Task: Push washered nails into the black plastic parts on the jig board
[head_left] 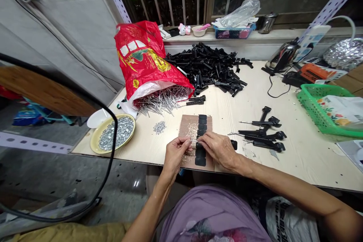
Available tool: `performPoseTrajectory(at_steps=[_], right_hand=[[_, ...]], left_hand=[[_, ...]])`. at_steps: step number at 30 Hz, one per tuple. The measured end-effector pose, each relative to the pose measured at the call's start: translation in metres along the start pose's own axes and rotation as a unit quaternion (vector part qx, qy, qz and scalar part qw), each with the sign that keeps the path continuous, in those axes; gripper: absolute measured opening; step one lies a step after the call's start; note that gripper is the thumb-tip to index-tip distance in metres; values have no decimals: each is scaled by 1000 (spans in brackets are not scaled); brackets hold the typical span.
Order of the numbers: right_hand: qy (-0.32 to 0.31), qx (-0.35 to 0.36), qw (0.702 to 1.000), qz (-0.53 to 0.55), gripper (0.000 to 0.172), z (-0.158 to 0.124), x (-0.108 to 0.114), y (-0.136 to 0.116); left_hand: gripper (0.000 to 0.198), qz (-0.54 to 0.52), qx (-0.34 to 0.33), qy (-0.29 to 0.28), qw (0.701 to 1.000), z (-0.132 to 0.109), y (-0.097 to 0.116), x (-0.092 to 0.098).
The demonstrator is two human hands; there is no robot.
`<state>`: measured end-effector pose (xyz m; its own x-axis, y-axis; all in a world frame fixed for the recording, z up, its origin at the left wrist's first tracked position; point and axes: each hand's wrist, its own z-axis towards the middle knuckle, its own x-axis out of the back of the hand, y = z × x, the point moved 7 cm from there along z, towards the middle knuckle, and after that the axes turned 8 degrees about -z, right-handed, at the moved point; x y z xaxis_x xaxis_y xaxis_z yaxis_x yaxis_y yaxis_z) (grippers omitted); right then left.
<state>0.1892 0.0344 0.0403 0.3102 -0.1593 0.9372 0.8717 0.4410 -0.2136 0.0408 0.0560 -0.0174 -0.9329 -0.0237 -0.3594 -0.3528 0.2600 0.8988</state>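
Over a brown board [188,121], my two hands meet fingertip to fingertip. My left hand [176,152] pinches a thin metal rod [194,141] that points toward the right hand. Fingers bent and closed, my right hand [220,149] grips a black plastic piece [234,145], whose squared end sticks out past the knuckles; its middle is hidden. A column of flat black pads [200,161] runs down the board beneath the hands, with pale small grains beside it. Right of the hands lie several black pieces with metal rods [265,134].
A red bag [144,56] spills metal rods [161,102] at the left. Behind is a heap of black plastic pieces [210,68]. Small metal parts fill a yellow bowl [131,136]; a few more parts [159,127] lie nearby. A green basket [309,109] and kettle [283,56] stand right.
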Motion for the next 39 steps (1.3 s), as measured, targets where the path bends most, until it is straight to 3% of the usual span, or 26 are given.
performPoseTrajectory(at_steps=[8, 14, 25, 30, 34, 39], right_hand=[[-19, -5, 999, 46, 25, 0, -7, 4], [-12, 1, 997, 79, 22, 1, -9, 2], [-30, -7, 998, 54, 24, 2, -11, 4], [-20, -12, 990, 136, 18, 2, -14, 6], [-21, 11, 989, 146, 23, 3, -15, 3], [-26, -16, 976, 216, 18, 8, -17, 6]], left_hand=[[35, -84, 69, -6, 994, 4, -10, -3], [36, -96, 84, -1, 992, 5, -14, 2], [34, -82, 76, -2, 994, 6, -14, 1], [33, -72, 71, -5, 995, 7, -11, 2], [33, -58, 65, -6, 996, 6, -9, 3], [34, -49, 65, -5, 997, 7, -8, 4]])
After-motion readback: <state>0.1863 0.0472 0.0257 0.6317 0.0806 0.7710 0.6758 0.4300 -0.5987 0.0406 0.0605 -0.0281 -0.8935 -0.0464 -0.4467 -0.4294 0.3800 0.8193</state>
